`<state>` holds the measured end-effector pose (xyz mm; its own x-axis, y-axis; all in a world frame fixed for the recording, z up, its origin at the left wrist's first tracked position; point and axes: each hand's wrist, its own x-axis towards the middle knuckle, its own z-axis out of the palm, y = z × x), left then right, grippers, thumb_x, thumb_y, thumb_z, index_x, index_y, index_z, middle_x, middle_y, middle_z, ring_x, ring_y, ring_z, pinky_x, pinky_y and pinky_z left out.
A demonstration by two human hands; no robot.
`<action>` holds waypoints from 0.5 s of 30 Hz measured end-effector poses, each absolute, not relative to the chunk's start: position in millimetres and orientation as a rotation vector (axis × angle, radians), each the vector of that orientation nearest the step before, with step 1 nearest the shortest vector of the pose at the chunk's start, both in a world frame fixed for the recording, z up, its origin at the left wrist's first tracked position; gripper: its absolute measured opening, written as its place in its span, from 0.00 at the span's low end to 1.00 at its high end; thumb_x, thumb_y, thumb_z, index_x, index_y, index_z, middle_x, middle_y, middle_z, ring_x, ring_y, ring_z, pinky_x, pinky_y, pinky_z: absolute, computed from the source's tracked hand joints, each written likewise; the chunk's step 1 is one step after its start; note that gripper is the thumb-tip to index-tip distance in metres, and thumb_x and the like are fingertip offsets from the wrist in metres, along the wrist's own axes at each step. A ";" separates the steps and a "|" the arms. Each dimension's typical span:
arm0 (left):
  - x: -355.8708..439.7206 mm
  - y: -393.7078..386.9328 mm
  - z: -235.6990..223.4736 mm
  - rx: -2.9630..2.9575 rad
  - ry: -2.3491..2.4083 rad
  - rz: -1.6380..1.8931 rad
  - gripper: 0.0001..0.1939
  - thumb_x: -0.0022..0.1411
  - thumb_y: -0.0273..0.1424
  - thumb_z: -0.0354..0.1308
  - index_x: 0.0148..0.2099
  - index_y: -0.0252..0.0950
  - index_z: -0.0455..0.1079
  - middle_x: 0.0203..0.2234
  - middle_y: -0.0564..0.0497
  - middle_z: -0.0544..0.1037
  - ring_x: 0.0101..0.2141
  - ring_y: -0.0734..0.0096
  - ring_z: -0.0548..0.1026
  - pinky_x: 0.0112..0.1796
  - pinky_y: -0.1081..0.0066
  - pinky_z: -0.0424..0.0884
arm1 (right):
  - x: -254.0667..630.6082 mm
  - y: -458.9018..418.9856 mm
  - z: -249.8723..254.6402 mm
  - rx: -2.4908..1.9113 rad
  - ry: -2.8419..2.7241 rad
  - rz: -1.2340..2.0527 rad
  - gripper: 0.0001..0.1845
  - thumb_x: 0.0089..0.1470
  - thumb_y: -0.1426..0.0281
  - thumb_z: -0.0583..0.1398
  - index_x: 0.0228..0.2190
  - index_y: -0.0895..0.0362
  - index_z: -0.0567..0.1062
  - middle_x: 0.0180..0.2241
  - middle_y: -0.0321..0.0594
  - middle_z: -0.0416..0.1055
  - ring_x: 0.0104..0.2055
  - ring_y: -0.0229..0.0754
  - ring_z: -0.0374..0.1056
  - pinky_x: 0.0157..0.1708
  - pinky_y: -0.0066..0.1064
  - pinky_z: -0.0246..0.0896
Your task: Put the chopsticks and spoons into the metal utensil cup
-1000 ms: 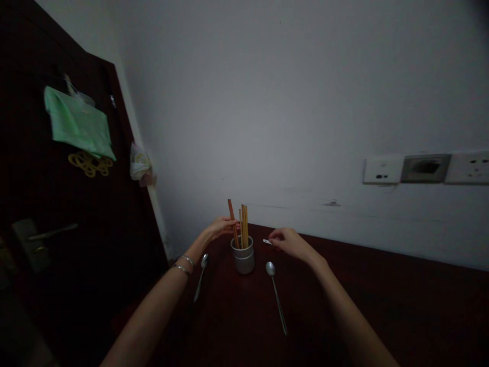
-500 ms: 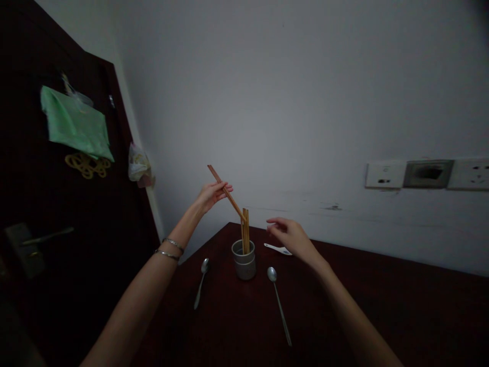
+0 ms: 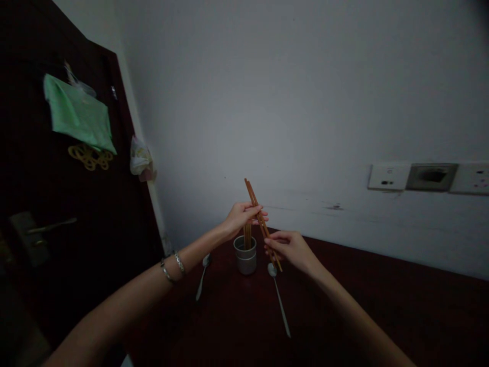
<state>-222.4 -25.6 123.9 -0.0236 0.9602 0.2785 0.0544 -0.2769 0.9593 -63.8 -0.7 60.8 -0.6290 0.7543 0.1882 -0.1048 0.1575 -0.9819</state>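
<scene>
A pair of wooden chopsticks [image 3: 253,195] slants down to the right in front of the wall. My left hand [image 3: 240,216] is closed around their upper part. Lower down, my right hand [image 3: 292,248] pinches the same pair between thumb and fingers. Just beneath and left of them stands a grey metal cup [image 3: 245,261], upright, with more chopsticks [image 3: 247,240] in it, partly covered by my left hand. A long-handled metal spoon [image 3: 281,308] lies right of the cup, its bowl close under the chopstick tips. Left of the cup lies a shorter metal spoon [image 3: 201,283].
The dark table [image 3: 233,326] meets a pale wall [image 3: 290,112] with sockets [image 3: 388,177] on the right. To the left is a dark door [image 3: 95,224] with a green cloth [image 3: 82,114] and a handle [image 3: 53,226]. A plastic bag [image 3: 140,159] hangs near its edge.
My left hand has moved right with the chopsticks, away from above the cup. My right hand has closed on their lower part. The white spoon behind it is now hidden.
</scene>
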 end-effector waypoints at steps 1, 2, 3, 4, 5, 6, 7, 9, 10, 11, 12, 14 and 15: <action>-230.1 -29.8 122.1 1.451 1.141 1.405 0.11 0.55 0.33 0.56 0.38 0.29 0.67 0.33 0.41 0.76 0.32 0.70 0.75 0.36 0.68 0.70 | -61.4 -3.8 55.3 -0.650 -1.770 1.557 0.16 0.38 0.60 0.62 0.25 0.61 0.71 0.22 0.38 0.70 0.22 0.35 0.66 0.23 0.28 0.65; -239.7 -34.0 120.9 1.459 1.166 1.403 0.12 0.55 0.33 0.56 0.38 0.29 0.67 0.32 0.42 0.76 0.32 0.71 0.75 0.36 0.69 0.70 | -58.8 -7.1 49.5 -0.688 -1.809 1.553 0.16 0.39 0.60 0.62 0.25 0.61 0.71 0.21 0.37 0.69 0.21 0.34 0.66 0.23 0.28 0.65; -251.1 -38.3 120.1 1.462 1.200 1.409 0.12 0.55 0.34 0.56 0.38 0.29 0.67 0.32 0.42 0.76 0.32 0.71 0.75 0.35 0.70 0.70 | -55.9 -10.6 43.3 -0.732 -1.859 1.539 0.15 0.40 0.60 0.61 0.24 0.61 0.71 0.20 0.36 0.68 0.20 0.34 0.65 0.22 0.28 0.64; -264.0 -42.8 119.3 1.449 1.247 1.409 0.13 0.54 0.34 0.56 0.38 0.30 0.66 0.31 0.42 0.76 0.31 0.72 0.75 0.34 0.71 0.70 | -52.9 -14.5 36.5 -0.778 -1.928 1.503 0.14 0.41 0.61 0.60 0.23 0.61 0.71 0.19 0.35 0.67 0.19 0.33 0.63 0.21 0.27 0.63; -278.2 -47.7 118.0 1.422 1.311 1.401 0.13 0.54 0.34 0.57 0.40 0.30 0.65 0.31 0.43 0.76 0.31 0.71 0.75 0.33 0.72 0.70 | -49.8 -18.8 29.2 -0.827 -2.009 1.446 0.13 0.41 0.62 0.59 0.22 0.61 0.72 0.18 0.35 0.66 0.19 0.33 0.62 0.20 0.26 0.61; -293.6 -53.0 115.9 1.384 1.393 1.360 0.14 0.53 0.34 0.58 0.40 0.31 0.64 0.30 0.42 0.76 0.30 0.70 0.75 0.32 0.71 0.70 | -46.6 -23.5 21.3 -0.867 -2.104 1.355 0.12 0.42 0.63 0.59 0.22 0.61 0.72 0.17 0.35 0.66 0.19 0.33 0.62 0.20 0.26 0.59; -309.7 -58.8 112.4 1.341 1.497 1.313 0.15 0.52 0.34 0.58 0.39 0.30 0.63 0.29 0.42 0.77 0.29 0.70 0.75 0.31 0.71 0.69 | -43.7 -28.7 13.1 -0.899 -2.200 1.250 0.12 0.42 0.64 0.59 0.21 0.61 0.73 0.17 0.36 0.66 0.20 0.34 0.62 0.20 0.25 0.57; -342.6 -72.3 100.2 1.259 1.707 1.217 0.14 0.51 0.34 0.58 0.37 0.30 0.62 0.26 0.43 0.77 0.27 0.70 0.75 0.28 0.72 0.69 | -38.8 -40.8 -3.4 -0.957 -2.341 1.077 0.10 0.41 0.65 0.60 0.21 0.60 0.74 0.19 0.38 0.69 0.22 0.35 0.63 0.20 0.24 0.54; -358.5 -80.1 91.4 1.223 1.798 1.141 0.13 0.51 0.35 0.58 0.34 0.31 0.63 0.24 0.45 0.77 0.26 0.70 0.75 0.27 0.73 0.68 | -37.1 -47.4 -11.0 -0.983 -2.393 1.032 0.09 0.41 0.65 0.60 0.22 0.60 0.75 0.21 0.38 0.70 0.23 0.36 0.64 0.20 0.24 0.53; -373.2 -88.6 81.0 1.191 1.877 1.029 0.13 0.50 0.36 0.58 0.31 0.31 0.63 0.22 0.46 0.76 0.25 0.70 0.75 0.26 0.74 0.68 | -36.0 -54.4 -17.7 -1.015 -2.437 0.999 0.09 0.40 0.66 0.60 0.22 0.59 0.75 0.22 0.39 0.70 0.24 0.37 0.65 0.20 0.24 0.52; -386.2 -97.5 69.3 1.160 1.954 0.891 0.13 0.50 0.37 0.58 0.28 0.31 0.63 0.20 0.46 0.76 0.24 0.70 0.74 0.24 0.74 0.67 | -35.6 -61.4 -23.3 -1.038 -2.477 0.974 0.08 0.40 0.66 0.60 0.23 0.58 0.75 0.23 0.39 0.71 0.25 0.37 0.65 0.20 0.24 0.52; -405.7 -116.2 44.4 1.121 2.058 0.628 0.14 0.48 0.38 0.58 0.23 0.31 0.64 0.17 0.46 0.74 0.21 0.70 0.73 0.22 0.75 0.66 | -36.6 -74.8 -31.2 -1.074 -2.549 0.915 0.07 0.39 0.68 0.60 0.24 0.57 0.75 0.26 0.40 0.72 0.28 0.38 0.66 0.23 0.25 0.54; -411.8 -125.1 32.3 1.101 2.109 0.525 0.14 0.48 0.37 0.58 0.20 0.31 0.64 0.16 0.47 0.73 0.19 0.71 0.71 0.21 0.74 0.66 | -37.8 -80.7 -33.8 -1.084 -2.585 0.888 0.06 0.39 0.69 0.61 0.25 0.57 0.75 0.28 0.40 0.72 0.29 0.39 0.67 0.24 0.25 0.54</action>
<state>-411.8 -125.1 32.3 -0.4015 0.8288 -0.3897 0.5490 0.5584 0.6219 -37.8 -80.7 -33.8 -0.7105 0.7022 -0.0448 0.5814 0.5500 -0.5996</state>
